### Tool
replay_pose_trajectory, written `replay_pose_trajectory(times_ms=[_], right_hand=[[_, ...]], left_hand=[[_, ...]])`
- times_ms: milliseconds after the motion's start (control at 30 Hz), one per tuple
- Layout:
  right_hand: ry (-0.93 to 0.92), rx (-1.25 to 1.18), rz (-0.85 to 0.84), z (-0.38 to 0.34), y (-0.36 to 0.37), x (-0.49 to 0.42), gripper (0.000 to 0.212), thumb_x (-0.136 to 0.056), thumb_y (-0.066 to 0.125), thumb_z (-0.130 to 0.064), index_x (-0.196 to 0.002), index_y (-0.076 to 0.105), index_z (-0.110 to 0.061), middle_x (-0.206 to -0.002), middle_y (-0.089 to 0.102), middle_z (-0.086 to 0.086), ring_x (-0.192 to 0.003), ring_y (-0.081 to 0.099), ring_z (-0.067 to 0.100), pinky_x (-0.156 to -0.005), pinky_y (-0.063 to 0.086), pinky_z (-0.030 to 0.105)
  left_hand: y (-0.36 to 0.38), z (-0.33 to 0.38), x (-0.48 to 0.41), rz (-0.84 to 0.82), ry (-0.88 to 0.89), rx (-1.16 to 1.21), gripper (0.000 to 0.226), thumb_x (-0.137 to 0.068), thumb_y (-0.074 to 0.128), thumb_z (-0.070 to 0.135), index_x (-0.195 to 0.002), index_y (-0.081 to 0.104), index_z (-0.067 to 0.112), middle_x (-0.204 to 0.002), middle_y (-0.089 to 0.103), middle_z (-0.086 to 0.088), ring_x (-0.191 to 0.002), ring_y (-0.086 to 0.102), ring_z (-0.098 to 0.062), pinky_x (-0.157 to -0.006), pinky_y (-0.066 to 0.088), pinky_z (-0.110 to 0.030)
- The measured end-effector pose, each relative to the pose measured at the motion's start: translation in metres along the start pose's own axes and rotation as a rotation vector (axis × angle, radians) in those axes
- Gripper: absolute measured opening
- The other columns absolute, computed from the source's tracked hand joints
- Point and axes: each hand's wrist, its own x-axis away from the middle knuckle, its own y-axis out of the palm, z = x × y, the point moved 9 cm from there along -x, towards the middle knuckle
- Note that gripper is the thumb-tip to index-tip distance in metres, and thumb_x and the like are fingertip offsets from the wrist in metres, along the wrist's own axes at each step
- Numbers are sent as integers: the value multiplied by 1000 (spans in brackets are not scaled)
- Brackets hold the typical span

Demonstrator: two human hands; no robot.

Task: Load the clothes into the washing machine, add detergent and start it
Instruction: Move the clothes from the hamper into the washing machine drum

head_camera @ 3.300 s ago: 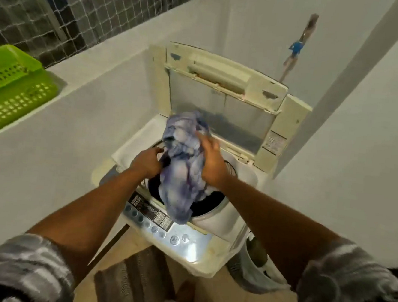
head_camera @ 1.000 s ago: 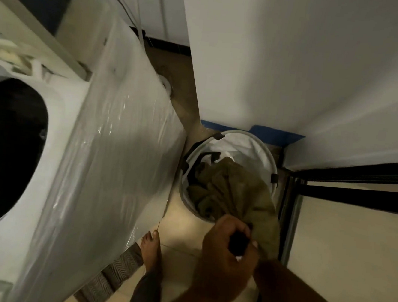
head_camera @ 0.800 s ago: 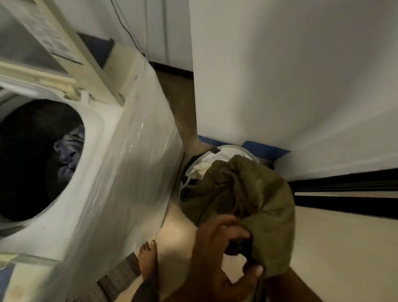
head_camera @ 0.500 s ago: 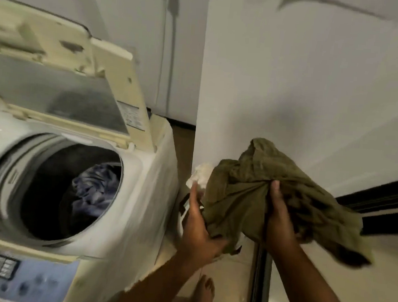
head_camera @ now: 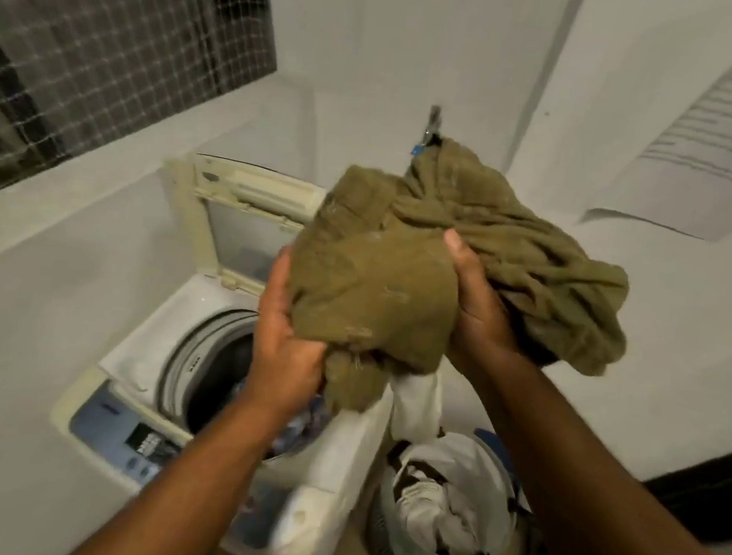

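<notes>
A bunched olive-green garment point(head_camera: 382, 278) is held up at chest height, above and right of the washer drum. My left hand point(head_camera: 280, 349) grips its lower left edge and my right hand point(head_camera: 478, 313) grips its middle. A white cloth point(head_camera: 412, 407) hangs beneath the bundle. The top-loading washing machine point(head_camera: 134, 372) stands below left with its lid point(head_camera: 245, 218) raised. A blue patterned garment point(head_camera: 307, 418) shows inside the dark drum point(head_camera: 218, 379), partly hidden by my left arm. No detergent is in view.
A white laundry basket point(head_camera: 444, 523) with pale clothes stands on the floor right of the machine. The control panel point(head_camera: 129, 438) faces me at the front. White walls close in left and right; a netted window point(head_camera: 88, 45) is upper left.
Both hands have lifted the olive garment up from beside the basket and carried it left, toward the machine's open drum. My view has swung back to face the machine.
</notes>
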Motion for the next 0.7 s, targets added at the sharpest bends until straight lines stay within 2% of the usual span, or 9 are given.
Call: replay_pose_trajectory(times_ms=[67, 133, 200, 267, 367, 433, 533, 633, 700], right_hand=[[-42, -48, -29, 7, 55, -15, 52, -96, 60, -41, -141, 62, -16, -142, 66, 6, -131, 64, 23, -118, 46, 41], [-38, -62, -118, 25, 107, -22, 57, -93, 62, -39, -143, 58, -12, -146, 63, 9, -135, 60, 26, -123, 40, 46], [-91, 119, -125, 45, 146, -34, 62, -90, 63, -47, -143, 59, -16, -151, 58, 5, -139, 55, 22, -126, 35, 44], [-160, 436, -104, 70, 167, -48, 71, -89, 59, -65, -148, 57, -25, -157, 52, -3, -144, 49, 16, -128, 30, 41], [-58, 798, -255, 139, 172, -70, 70, -96, 49, -70, -153, 49, -29, -162, 45, -6, -148, 42, 17, -130, 25, 42], [235, 902, -412, 201, 159, -70, 65, -100, 51, -64, -152, 51, -24, -159, 49, 1, -145, 46, 22, -127, 30, 45], [575, 1064, -677, 268, 132, -48, 63, -96, 63, -58, -148, 54, -25, -148, 55, 2, -137, 53, 28, -114, 48, 49], [537, 1405, -829, 291, 96, -37, 66, -91, 71, -57, -143, 60, -18, -140, 62, 7, -126, 61, 29, -106, 55, 43], [469, 1433, -885, 297, 80, -30, 51, -98, 68, -43, -136, 64, -10, -135, 65, 12, -125, 61, 30, -109, 49, 37]], left_hand=[[-48, 14, -25, 37, 31, -46, 55, -95, 64, 10, -147, 47, 7, -137, 68, 14, -127, 65, -6, -105, 51, -21], [-95, 8, -42, 92, 25, -79, 61, -96, 63, 13, -149, 42, -6, -144, 64, -1, -133, 61, -19, -111, 51, -36], [-144, -24, -45, 202, -101, -86, 82, -88, 63, 31, -149, 36, -17, -149, 52, -28, -133, 55, -37, -117, 43, -58], [-177, -60, -36, 238, -253, -138, 98, -78, 63, 44, -144, 36, -23, -143, 47, -45, -126, 54, -50, -113, 40, -69], [-209, -103, -20, 133, -435, -479, 97, -71, 62, 60, -148, 52, 2, -144, 59, -21, -132, 58, -37, -115, 46, -53], [-229, -142, -6, -96, -626, -860, 91, -72, 66, 75, -147, 56, 24, -144, 63, -7, -132, 60, -31, -114, 47, -44], [-264, -198, 40, -497, -979, -1306, 93, -71, 69, 84, -145, 55, 31, -144, 63, -7, -132, 60, -34, -114, 46, -45], [-269, -219, 56, -558, -975, -1340, 88, -72, 69, 84, -140, 60, 28, -136, 68, -6, -125, 64, -30, -107, 51, -46], [-259, -217, 53, -527, -862, -1364, 89, -74, 66, 84, -142, 58, 28, -136, 68, -5, -125, 65, -28, -105, 53, -42]])
